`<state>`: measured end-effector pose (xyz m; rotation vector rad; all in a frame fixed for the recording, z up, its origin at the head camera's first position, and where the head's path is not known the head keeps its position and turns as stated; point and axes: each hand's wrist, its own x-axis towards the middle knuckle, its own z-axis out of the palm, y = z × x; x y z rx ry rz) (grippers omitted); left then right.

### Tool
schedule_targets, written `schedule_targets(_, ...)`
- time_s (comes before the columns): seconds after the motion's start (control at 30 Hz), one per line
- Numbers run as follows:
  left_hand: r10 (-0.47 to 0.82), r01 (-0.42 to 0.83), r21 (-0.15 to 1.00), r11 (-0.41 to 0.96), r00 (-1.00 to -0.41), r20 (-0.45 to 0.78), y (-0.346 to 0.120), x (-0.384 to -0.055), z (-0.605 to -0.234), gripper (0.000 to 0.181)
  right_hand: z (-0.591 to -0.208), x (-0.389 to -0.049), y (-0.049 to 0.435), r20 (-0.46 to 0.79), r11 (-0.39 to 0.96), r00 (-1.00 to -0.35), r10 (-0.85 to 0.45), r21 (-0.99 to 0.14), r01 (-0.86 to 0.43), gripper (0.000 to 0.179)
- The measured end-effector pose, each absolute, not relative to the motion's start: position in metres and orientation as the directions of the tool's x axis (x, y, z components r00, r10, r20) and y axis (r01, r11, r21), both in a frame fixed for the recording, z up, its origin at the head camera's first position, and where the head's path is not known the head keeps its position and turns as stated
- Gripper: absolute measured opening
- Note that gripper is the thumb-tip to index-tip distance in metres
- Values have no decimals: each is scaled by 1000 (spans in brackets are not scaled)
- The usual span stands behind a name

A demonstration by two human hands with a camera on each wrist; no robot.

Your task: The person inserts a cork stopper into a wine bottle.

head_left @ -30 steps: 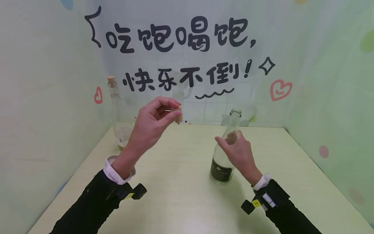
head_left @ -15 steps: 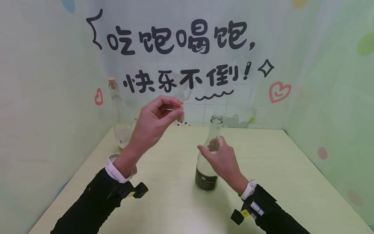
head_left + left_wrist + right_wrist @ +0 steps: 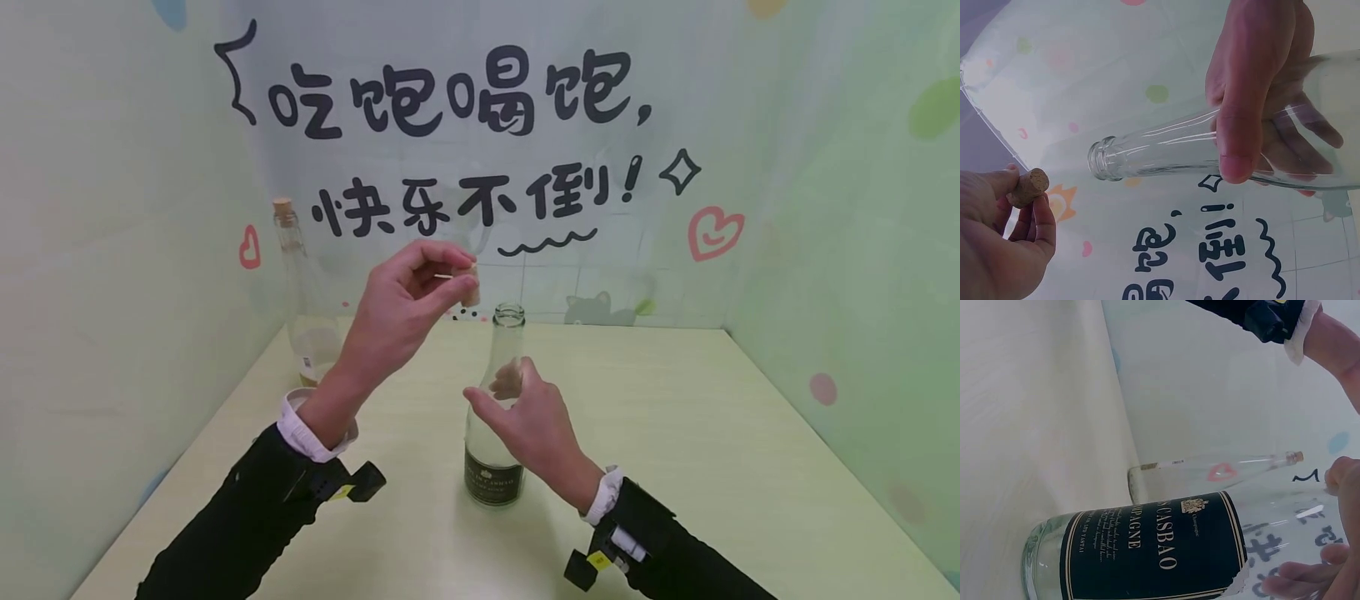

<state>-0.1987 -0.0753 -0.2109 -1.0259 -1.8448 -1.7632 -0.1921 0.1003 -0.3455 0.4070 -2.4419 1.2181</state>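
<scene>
My left hand (image 3: 397, 312) pinches a small cork (image 3: 1030, 186) between thumb and fingers, held in the air up and to the left of a clear glass bottle. My right hand (image 3: 542, 425) grips that bottle (image 3: 495, 450) around its upper body, below the neck. It is upright, with an uncovered mouth and a black label (image 3: 1154, 550), torn at one edge. In the left wrist view the cork is apart from the bottle's mouth (image 3: 1102, 159). Whether the bottle's base touches the table cannot be told.
A second clear bottle (image 3: 291, 267), with a cork in its mouth, stands at the back left of the pale table (image 3: 660, 467). Behind the table hangs a printed backdrop (image 3: 585, 192) with dark writing; pale sheets flank both sides.
My right hand has carried the bottle leftward and toward me, so its mouth is now just below and right of the cork. My left hand has moved only slightly to the right.
</scene>
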Motion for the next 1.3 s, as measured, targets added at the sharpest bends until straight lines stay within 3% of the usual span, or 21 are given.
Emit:
schedule_targets(0.83,292,727,680,-90,-634,716,-69,-199,-210,25,-346,-180,78,482,569,-863,-148,-672,-473,56)
schedule_targets(1.3,309,706,705,-72,-656,688,-69,-202,-219,25,-346,-178,78,490,590,-859,-148,-654,-474,55)
